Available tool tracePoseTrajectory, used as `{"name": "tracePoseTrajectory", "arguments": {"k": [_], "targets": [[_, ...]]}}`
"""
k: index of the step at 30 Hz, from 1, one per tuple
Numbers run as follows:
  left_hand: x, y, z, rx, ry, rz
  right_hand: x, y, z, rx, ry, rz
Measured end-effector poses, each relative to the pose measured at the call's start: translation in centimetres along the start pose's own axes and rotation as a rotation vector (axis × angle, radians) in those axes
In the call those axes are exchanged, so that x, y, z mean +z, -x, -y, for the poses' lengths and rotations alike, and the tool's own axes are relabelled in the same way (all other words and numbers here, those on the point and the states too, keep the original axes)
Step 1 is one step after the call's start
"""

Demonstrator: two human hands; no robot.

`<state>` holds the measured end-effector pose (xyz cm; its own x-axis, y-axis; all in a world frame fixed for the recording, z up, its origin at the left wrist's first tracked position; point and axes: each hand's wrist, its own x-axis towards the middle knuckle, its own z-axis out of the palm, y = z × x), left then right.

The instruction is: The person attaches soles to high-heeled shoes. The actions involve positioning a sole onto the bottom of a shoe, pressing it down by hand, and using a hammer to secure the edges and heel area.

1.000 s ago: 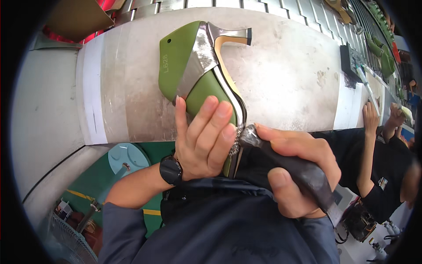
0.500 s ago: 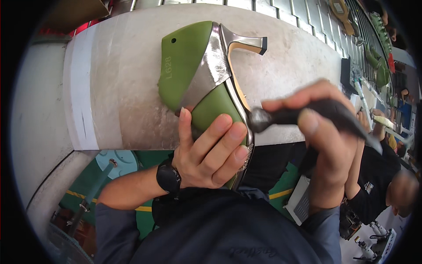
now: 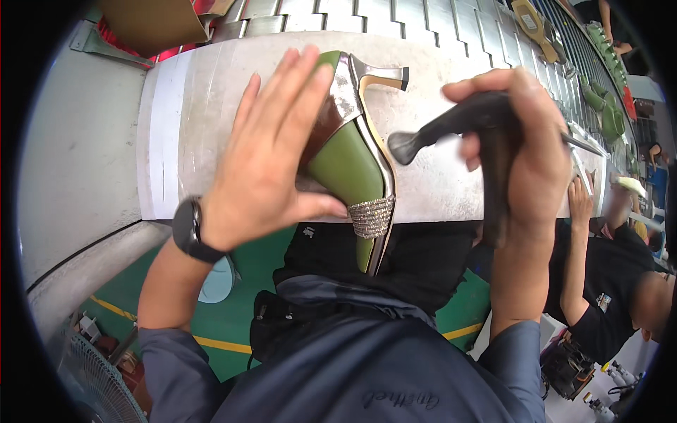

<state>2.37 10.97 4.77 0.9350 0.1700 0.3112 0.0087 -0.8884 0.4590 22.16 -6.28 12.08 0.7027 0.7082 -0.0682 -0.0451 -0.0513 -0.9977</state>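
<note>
A heeled shoe (image 3: 340, 106) with shiny metallic straps and a glittering band (image 3: 370, 217) is mounted on a green shoe last (image 3: 345, 163). It lies on its side on the table, its toe hanging past the near edge. My left hand (image 3: 264, 158) is flat and open over the last's upper part, hiding much of it, its thumb beside the glittering band. In my right hand (image 3: 529, 141) is a dark shoemaker's hammer (image 3: 462, 116), its round face near the sole's edge but apart from it. The hammer's grip is partly hidden by my fingers.
Beyond the pale table (image 3: 211, 127) runs a slatted metal conveyor (image 3: 416, 25). A cardboard box (image 3: 151, 25) stands at the far left. Another person (image 3: 599, 282) works on the right, near green lasts (image 3: 610, 116). A fan (image 3: 99, 381) sits at the lower left.
My left hand has let go of the shoe's front and moved up and left, uncovering the glittering band. The hammer has lifted away from the sole edge and turned.
</note>
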Motion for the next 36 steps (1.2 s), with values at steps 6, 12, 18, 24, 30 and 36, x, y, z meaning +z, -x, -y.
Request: {"name": "tracePoseTrajectory", "arguments": {"k": [6, 12, 18, 24, 30, 36], "targets": [[1.5, -1.1, 2.1, 0.030, 0.177, 0.033, 2.0, -2.1, -2.1, 0.065, -0.115, -0.063], [1.3, -1.2, 1.6, -0.021, 0.171, 0.106, 2.8, -2.3, -3.3, -0.004, -0.111, -0.160], [1.5, -1.4, 2.1, -0.001, 0.186, 0.098, 2.5, -6.7, -1.6, 0.080, 0.077, 0.041], [1.5, -1.0, 2.3, -0.016, 0.174, 0.089, 1.2, -4.3, -4.1, 0.095, -0.111, 0.022], [1.6, -1.2, 1.8, -0.007, 0.170, 0.096, 1.4, -4.1, -2.0, 0.023, 0.011, 0.082], [2.4, -1.1, 0.1, -0.019, 0.094, 0.008, 2.1, -5.0, -0.7, -0.039, 0.137, 0.175]]}}
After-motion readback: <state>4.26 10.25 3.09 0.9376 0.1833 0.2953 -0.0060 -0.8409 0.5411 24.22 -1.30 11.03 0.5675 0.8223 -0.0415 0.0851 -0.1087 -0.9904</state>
